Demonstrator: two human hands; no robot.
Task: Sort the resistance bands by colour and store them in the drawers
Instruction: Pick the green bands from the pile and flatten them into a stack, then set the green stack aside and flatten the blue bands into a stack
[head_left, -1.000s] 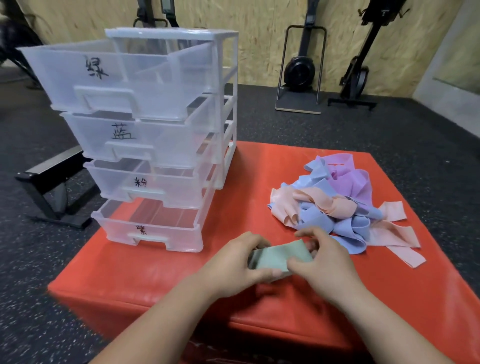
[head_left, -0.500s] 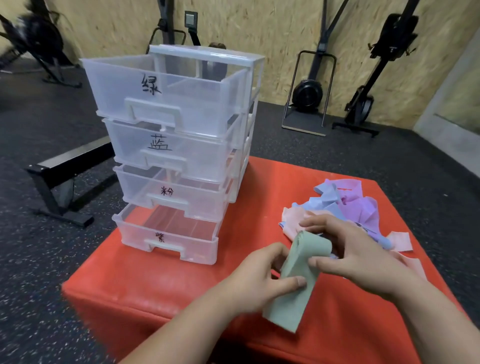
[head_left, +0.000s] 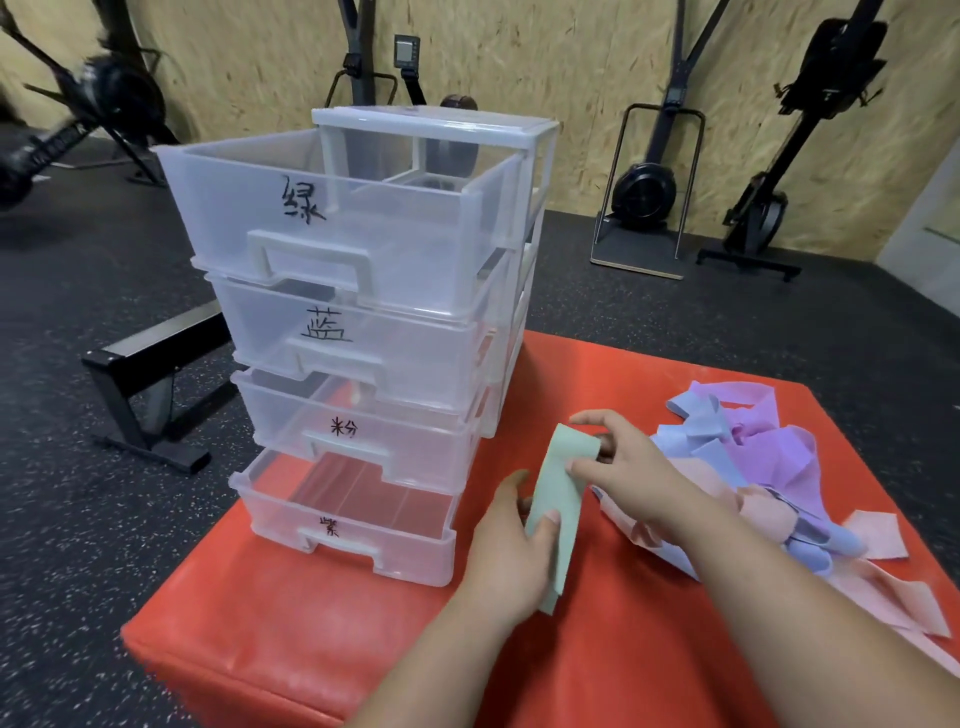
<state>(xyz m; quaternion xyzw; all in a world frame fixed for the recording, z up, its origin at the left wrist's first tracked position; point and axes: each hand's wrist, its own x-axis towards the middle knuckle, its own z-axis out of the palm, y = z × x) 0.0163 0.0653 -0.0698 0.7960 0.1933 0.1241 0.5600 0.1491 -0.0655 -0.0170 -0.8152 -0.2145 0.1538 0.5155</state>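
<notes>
The green resistance band (head_left: 563, 493) is in the lower centre of the frame, held clear of the red padded box (head_left: 311, 623) and just right of the bottom drawer (head_left: 343, 551). The right hand (head_left: 639, 467) takes the folded upper end of the band in a closed grip, pinched between thumb and fingers. The left hand (head_left: 511, 551) takes the lower part in a closed grip, with the thumb pressed on the near face and the fingers behind the band. The band runs from upper right to lower left between the two hands, and its lower end hangs free below the left hand. The clear plastic drawer unit (head_left: 436, 124) stands on the left part of the box. All four drawers are pulled out towards the camera. Each drawer front carries a handwritten black character: the top drawer (head_left: 337, 208) reads 绿, the second drawer (head_left: 415, 364) reads 蓝, the third drawer (head_left: 291, 415) reads 粉, and the bottom drawer reads 紫. The red surface shows through the clear floor of the bottom drawer. A loose pile of bands (head_left: 727, 447) in blue, purple and pink lies on the box at the right of the frame, partly behind the right forearm. Single pink strips (head_left: 883, 535) lie flat at its near edge. A black metal frame (head_left: 150, 364) stands on the speckled floor at the left. Exercise machines (head_left: 644, 187) stand against the board wall along the top of the frame.
</notes>
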